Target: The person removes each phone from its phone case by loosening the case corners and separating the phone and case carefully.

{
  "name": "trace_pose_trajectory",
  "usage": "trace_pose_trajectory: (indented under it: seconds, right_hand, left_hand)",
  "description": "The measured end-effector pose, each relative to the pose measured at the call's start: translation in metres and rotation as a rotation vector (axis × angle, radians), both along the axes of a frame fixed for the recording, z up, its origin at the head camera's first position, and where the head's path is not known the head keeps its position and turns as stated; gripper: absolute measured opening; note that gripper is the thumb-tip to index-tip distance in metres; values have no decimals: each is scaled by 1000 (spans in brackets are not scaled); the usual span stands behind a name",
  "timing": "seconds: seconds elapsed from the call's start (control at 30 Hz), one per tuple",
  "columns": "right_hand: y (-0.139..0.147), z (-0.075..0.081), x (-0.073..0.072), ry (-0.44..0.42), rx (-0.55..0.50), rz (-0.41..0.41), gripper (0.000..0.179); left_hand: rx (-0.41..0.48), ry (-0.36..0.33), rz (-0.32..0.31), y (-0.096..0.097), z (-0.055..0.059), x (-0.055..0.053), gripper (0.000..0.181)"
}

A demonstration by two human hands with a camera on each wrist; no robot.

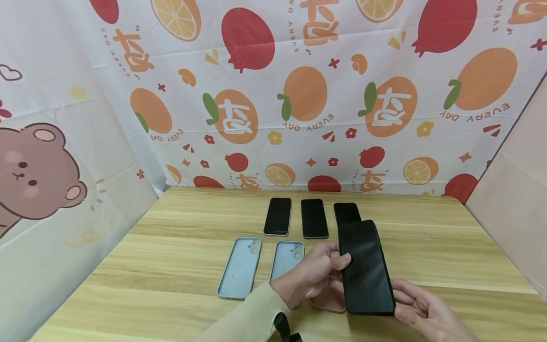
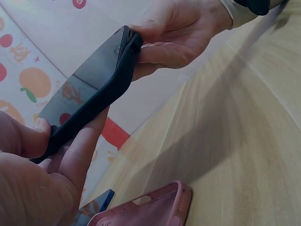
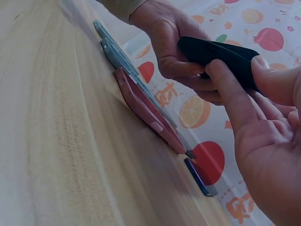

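Both hands hold a black phone with a dark case around it, tilted above the table. My left hand grips its left long edge, thumb on the front and fingers behind. At the lower right corner my right hand pinches the edge between thumb and fingers. In the left wrist view the glossy screen faces up within the case's rim. Whether the phone sits fully in the case, I cannot tell. A pink phone case lies under the left hand, inner side up.
Two light blue phone cases lie left of the pink one, the nearer partly behind the left hand. Farther back, three dark phones rest in a row on the wooden table. A fruit-printed cloth hangs behind the table.
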State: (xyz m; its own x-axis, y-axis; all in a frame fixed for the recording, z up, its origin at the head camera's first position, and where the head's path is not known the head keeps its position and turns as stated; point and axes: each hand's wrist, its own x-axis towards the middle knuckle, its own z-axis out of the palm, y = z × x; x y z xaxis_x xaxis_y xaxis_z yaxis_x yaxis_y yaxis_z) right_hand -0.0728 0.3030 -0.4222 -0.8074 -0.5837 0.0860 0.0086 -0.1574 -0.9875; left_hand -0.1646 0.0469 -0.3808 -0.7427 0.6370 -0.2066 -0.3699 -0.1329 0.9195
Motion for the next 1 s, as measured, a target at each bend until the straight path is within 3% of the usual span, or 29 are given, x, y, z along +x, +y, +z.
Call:
trace_pose_trajectory:
  seconds: [0.23, 0.47, 0.63, 0.77, 0.9, 1.0]
  right_hand:
    - [2, 2, 0, -86, -23, 26, 47]
    - [4, -2, -3, -84, -25, 19, 52]
    - [1, 3, -4, -83, 48, -70, 55]
    - [-3, 4, -2, 2, 91, -195, 53]
    - [-5, 2, -1, 44, 192, -335, 32]
    - [-7, 2, -1, 29, 275, -397, 20]
  left_hand:
    - [0, 22, -24, 1, -2, 0, 23]
    - [-42, 47, 4, 3, -2, 2, 22]
    - [-70, 57, 9, 6, 0, 4, 23]
    - [-87, 61, 20, 8, 0, 6, 23]
    - [-92, 50, 41, 9, -1, 6, 23]
    - [-104, 50, 49, 8, -1, 6, 23]
